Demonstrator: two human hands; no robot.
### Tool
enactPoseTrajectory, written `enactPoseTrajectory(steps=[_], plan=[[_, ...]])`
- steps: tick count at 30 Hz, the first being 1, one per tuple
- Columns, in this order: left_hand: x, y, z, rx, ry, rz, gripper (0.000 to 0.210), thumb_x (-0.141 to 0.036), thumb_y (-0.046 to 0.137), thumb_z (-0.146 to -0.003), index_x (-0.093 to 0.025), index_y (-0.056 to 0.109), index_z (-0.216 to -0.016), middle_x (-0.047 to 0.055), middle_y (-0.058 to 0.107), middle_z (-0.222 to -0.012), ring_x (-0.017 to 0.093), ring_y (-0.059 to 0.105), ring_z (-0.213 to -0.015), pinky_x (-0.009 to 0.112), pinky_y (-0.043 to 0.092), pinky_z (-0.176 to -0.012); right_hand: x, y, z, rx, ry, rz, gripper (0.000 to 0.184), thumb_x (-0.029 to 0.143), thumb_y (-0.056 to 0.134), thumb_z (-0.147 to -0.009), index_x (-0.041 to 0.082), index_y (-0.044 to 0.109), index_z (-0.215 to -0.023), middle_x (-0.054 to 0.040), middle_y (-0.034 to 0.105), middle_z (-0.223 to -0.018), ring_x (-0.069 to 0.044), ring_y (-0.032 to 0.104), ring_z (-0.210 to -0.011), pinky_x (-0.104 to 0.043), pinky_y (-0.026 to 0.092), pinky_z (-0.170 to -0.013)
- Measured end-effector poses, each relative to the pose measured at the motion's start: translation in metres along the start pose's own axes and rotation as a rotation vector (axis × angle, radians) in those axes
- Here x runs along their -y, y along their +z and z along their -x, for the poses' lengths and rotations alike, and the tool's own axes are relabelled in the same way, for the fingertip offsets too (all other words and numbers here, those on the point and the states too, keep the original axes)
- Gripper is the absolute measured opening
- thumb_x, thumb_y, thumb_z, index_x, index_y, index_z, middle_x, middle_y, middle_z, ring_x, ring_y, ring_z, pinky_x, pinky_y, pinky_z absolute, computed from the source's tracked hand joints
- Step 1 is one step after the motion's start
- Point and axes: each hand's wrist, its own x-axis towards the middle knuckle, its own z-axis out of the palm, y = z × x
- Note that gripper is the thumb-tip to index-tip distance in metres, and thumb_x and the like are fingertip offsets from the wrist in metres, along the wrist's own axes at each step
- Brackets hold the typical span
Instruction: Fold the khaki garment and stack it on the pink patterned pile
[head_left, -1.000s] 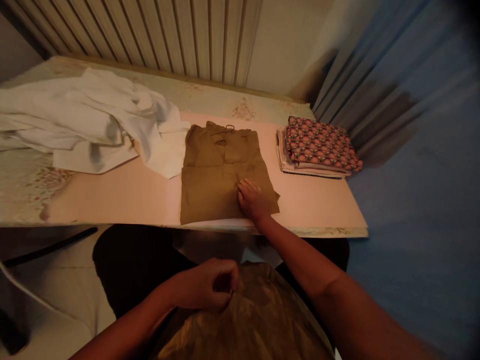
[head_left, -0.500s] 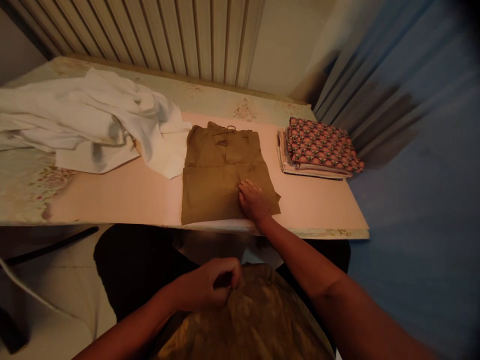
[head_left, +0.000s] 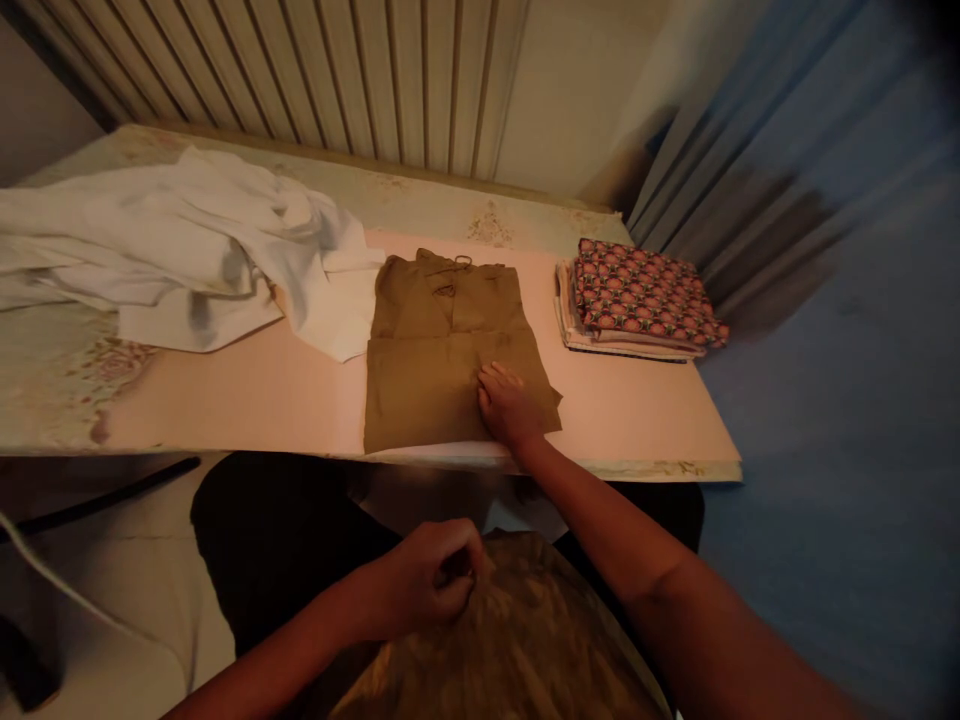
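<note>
A folded brown garment point(head_left: 427, 390) with a drawstring loop at its far edge lies on the table near the front. My right hand point(head_left: 510, 402) rests flat on its lower right part, fingers together and stretched out. Closer to my body, below the table edge, my left hand point(head_left: 442, 570) is curled, thumb and fingertips pinching the front of the brown patterned shirt point(head_left: 525, 640) that I wear. The shirt's folds run out from those fingertips.
Left on the table lies a crumpled white cloth point(head_left: 202, 250). A stack of folded cloths point(head_left: 645, 295), red-patterned on top, stands at the right. Pink sheeting point(head_left: 225, 400) covers part of the tabletop. Blue curtain point(head_left: 832, 400) hangs at the right; a ribbed panel point(head_left: 360, 80) stands behind.
The view has shifted very slightly. My left hand is turned a little, still at the shirt; my right hand stays on the brown garment, which lies as before.
</note>
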Motion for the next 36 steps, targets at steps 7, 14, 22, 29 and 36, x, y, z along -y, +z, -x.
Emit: enactPoseTrajectory(steps=[7, 14, 22, 29, 36], plan=[[0.001, -0.005, 0.0, 0.028, -0.014, 0.076, 0.027, -0.002, 0.046, -0.07, -0.019, 0.058, -0.087, -0.004, 0.061, -0.085, 0.008, 0.052, -0.077, 0.018, 0.04, -0.069, 0.0, 0.0, 0.001, -0.016, -0.005, -0.002, 0.029, 0.019, 0.046, -0.093, 0.018, 0.057, -0.12, -0.0102, 0.057, -0.135, -0.023, 0.042, -0.135, -0.044, 0.03, -0.114], [0.0, -0.005, 0.002, 0.029, -0.032, 0.047, 0.027, -0.002, 0.045, -0.07, -0.02, 0.058, -0.086, -0.004, 0.06, -0.084, 0.009, 0.051, -0.075, 0.019, 0.039, -0.069, 0.0, 0.0, 0.001, -0.012, -0.005, -0.001, 0.03, 0.02, 0.044, -0.094, 0.018, 0.057, -0.121, -0.0108, 0.057, -0.136, -0.023, 0.041, -0.135, -0.044, 0.029, -0.114], [-0.006, -0.005, 0.004, 0.008, 0.013, -0.076, 0.026, -0.005, 0.049, -0.069, -0.021, 0.056, -0.088, -0.004, 0.057, -0.085, 0.009, 0.049, -0.075, 0.02, 0.039, -0.068, 0.001, -0.001, 0.0, -0.013, -0.012, 0.009, 0.032, 0.019, 0.043, -0.094, 0.018, 0.057, -0.123, -0.0086, 0.057, -0.136, -0.022, 0.042, -0.135, -0.043, 0.03, -0.114], [-0.014, -0.041, -0.011, 0.039, -0.107, -0.125, 0.018, -0.02, 0.057, -0.077, -0.02, 0.06, -0.095, -0.002, 0.062, -0.086, 0.013, 0.057, -0.076, 0.023, 0.045, -0.068, 0.003, -0.002, -0.001, -0.012, -0.004, 0.016, 0.031, 0.019, 0.047, -0.093, 0.017, 0.058, -0.122, -0.0101, 0.058, -0.134, -0.023, 0.043, -0.134, -0.043, 0.032, -0.112], [0.04, -0.073, -0.083, -0.569, -0.03, -0.64, 0.044, -0.022, 0.035, -0.093, -0.015, 0.048, -0.135, 0.013, 0.051, -0.142, 0.025, 0.044, -0.134, 0.044, 0.036, -0.111, 0.003, 0.002, -0.001, -0.026, -0.015, 0.025, 0.032, 0.02, 0.046, -0.094, 0.017, 0.057, -0.124, -0.0099, 0.059, -0.134, -0.023, 0.044, -0.134, -0.044, 0.032, -0.113]])
